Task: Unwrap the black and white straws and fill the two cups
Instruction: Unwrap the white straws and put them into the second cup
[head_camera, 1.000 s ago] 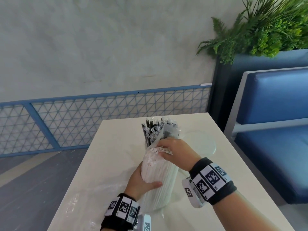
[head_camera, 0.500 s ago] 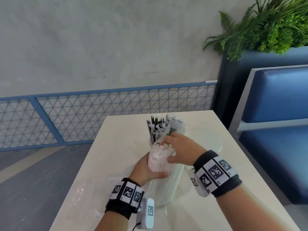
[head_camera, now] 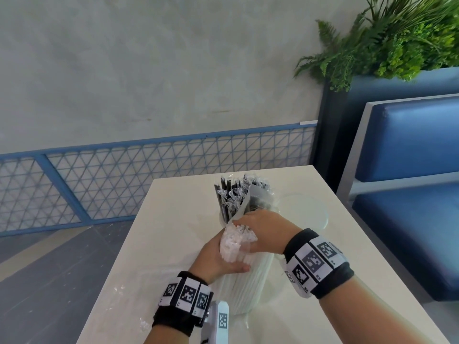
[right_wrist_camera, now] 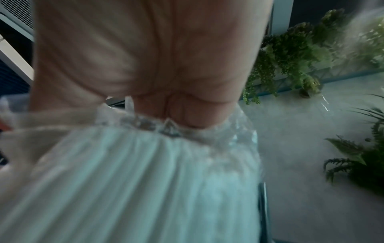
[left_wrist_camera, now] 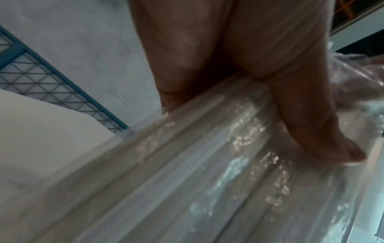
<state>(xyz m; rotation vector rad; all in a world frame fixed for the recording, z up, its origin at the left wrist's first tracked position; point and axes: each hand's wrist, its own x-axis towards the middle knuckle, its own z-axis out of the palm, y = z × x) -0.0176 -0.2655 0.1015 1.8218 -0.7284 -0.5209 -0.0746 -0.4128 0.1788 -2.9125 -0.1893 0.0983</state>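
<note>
A bundle of white straws (head_camera: 246, 286) in clear plastic wrap stands on end on the cream table (head_camera: 173, 219). My left hand (head_camera: 221, 259) grips the bundle near its top from the left, thumb across the front. My right hand (head_camera: 263, 229) sits over the top and pinches the wrap, beside the bare straw ends (head_camera: 233, 242). The left wrist view has the left thumb (left_wrist_camera: 311, 131) pressed on the shiny wrap (left_wrist_camera: 207, 180). In the right wrist view, curled right fingers (right_wrist_camera: 182, 111) hold the crinkled wrap edge (right_wrist_camera: 207, 134). Just behind the hands, black straws (head_camera: 228, 194) stand in a cup.
A clear empty cup (head_camera: 305, 212) stands right of the black straws. Loose clear plastic (head_camera: 129, 294) lies on the table's left front. A blue bench (head_camera: 409, 170) and a planter with green plants (head_camera: 397, 40) stand to the right. A blue mesh railing (head_camera: 149, 175) runs behind.
Both hands keep their hold on the bundle. The right hand has worked at the wrap's top, and more of the white straw ends show.
</note>
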